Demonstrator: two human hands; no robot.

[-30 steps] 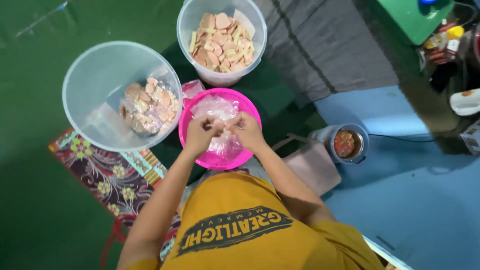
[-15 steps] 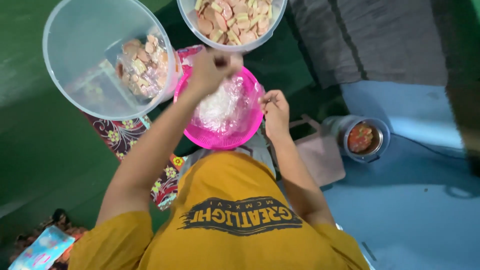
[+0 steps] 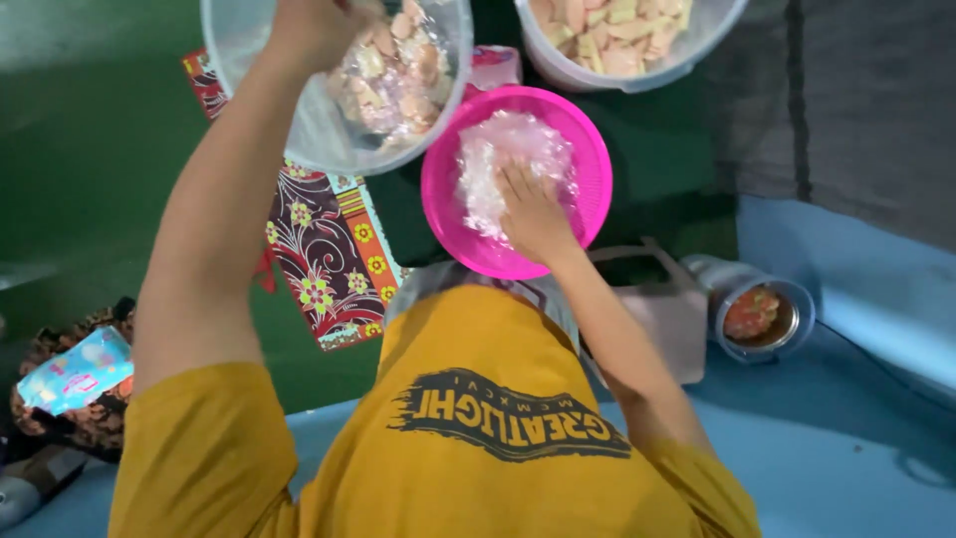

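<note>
My left hand (image 3: 321, 30) reaches up over a clear plastic bucket (image 3: 249, 110) that holds small bagged pink and beige snack pieces (image 3: 393, 75). Its fingers are curled and partly cut off by the frame's top edge, so whatever they hold is hidden. My right hand (image 3: 533, 214) lies palm down in a pink bowl (image 3: 597, 169), fingers spread on a heap of clear plastic bags (image 3: 498, 159). A second clear bucket (image 3: 687, 55) of loose snack pieces stands just beyond the bowl.
A patterned red mat (image 3: 334, 259) lies on the green floor under the buckets. A small metal tin with red contents (image 3: 762, 317) stands at the right, beside a pinkish box (image 3: 662, 319). A light blue packet (image 3: 75, 371) lies at the far left.
My left hand has swung from the far bucket of loose pieces to the left bucket. My right hand has moved from the pink bowl's rim onto the plastic bags.
</note>
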